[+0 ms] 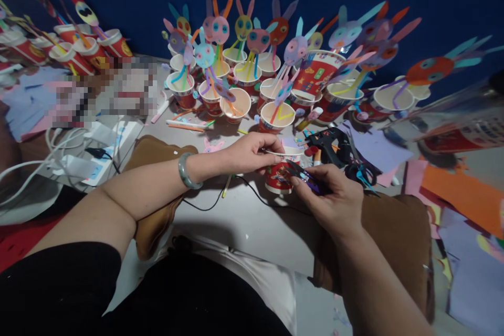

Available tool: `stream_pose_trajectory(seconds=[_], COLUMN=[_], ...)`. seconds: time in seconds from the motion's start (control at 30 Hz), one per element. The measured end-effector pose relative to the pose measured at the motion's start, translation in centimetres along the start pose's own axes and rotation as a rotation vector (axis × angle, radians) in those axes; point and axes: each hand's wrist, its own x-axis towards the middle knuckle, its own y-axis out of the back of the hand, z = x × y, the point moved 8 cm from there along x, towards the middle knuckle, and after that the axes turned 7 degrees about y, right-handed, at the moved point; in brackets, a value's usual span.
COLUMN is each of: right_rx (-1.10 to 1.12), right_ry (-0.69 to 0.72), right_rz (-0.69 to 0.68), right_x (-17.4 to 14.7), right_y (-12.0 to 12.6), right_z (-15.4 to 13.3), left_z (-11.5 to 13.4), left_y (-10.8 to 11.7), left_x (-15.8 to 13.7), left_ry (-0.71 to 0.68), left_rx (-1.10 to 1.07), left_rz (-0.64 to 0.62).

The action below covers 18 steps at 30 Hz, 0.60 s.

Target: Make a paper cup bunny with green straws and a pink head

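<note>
Left hand (254,151): reaches in from the left, at the near-left side of the rim of a red paper cup (279,177). Thumb and fingers closed on the cup at its rim; a thin pale strip shows between them, and whether it is rim or a separate piece cannot be told.

Right hand (337,194): to the right of the cup and nearer the body. Fingers clamped around the handles of a dark cutting tool (305,177). Exact opening of its blades: not readable.

Key relation: cup stands about upright, mouth up, long axis close to vertical. Tool's long axis runs from the right palm leftward and slightly away, crossing the cup's axis, tip in front of the cup's right side. Contact between tip and cup wall: cannot tell. The cup lies to the right of the left fingers and to the left of the right fingers; both hands are close, the left one touching.

Surroundings: decorated cups (277,117) grouped on the far side; black glue gun (334,143) far right of the cup; blue-handled scissors (364,174) beyond the right hand; brown cushion (394,236) under the right forearm.
</note>
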Motion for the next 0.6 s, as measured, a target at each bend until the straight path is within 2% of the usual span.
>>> stream_pose_trajectory(seconds=[0.2, 0.4, 0.6], right_rx=[-0.064, -0.11, -0.092], right_ry=[0.029, 0.07, 0.054], right_rz=[0.011, 0.01, -0.049], right_x=[-0.18, -0.2, -0.14], right_y=[0.22, 0.36, 0.15], right_z=[-0.36, -0.89, -0.86], left_z=[0.11, 0.79, 0.33], left_y=[0.0, 0.39, 0.38], left_x=[-0.11, -0.64, -0.58], left_ry=[-0.103, -0.228, -0.226], left_rx=[0.063, 0.265, 0.328], left_rz=[0.045, 0.152, 0.172])
